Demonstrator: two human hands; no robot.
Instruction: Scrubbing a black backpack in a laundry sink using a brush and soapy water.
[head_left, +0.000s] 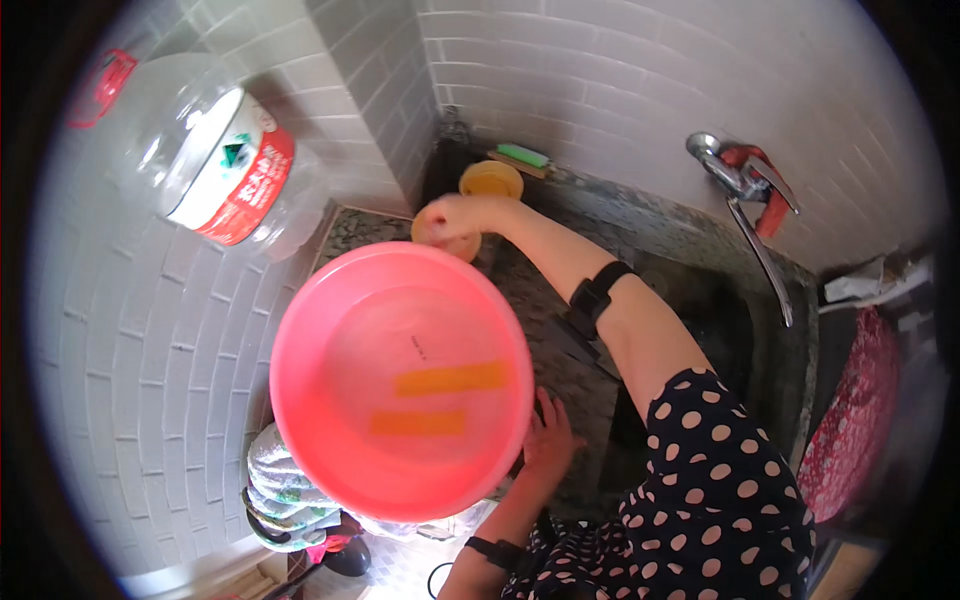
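A large pink plastic basin (300, 375) with two yellow-orange strips (450, 379) across its bottom stands before me. My left hand (551, 442) lies beside the basin's right wall with its fingers apart. It is close to the rim, and part of it is hidden by the rim. Beyond the basin, my right hand (450, 216) reaches into a small yellow bowl (466, 246). Its fingers are blurred, so I cannot tell whether they grip the bowl or something in it. Another yellow bowl (491, 178) stands just behind that hand.
A big clear plastic bottle (232, 172) with a red handle is at the left. A green-bristled brush (523, 155) lies by the back wall. On the right, a metal tap (757, 247) with red cloth tied on juts over a dark sink (712, 322). Patterned cloth (285, 487) shows below the basin.
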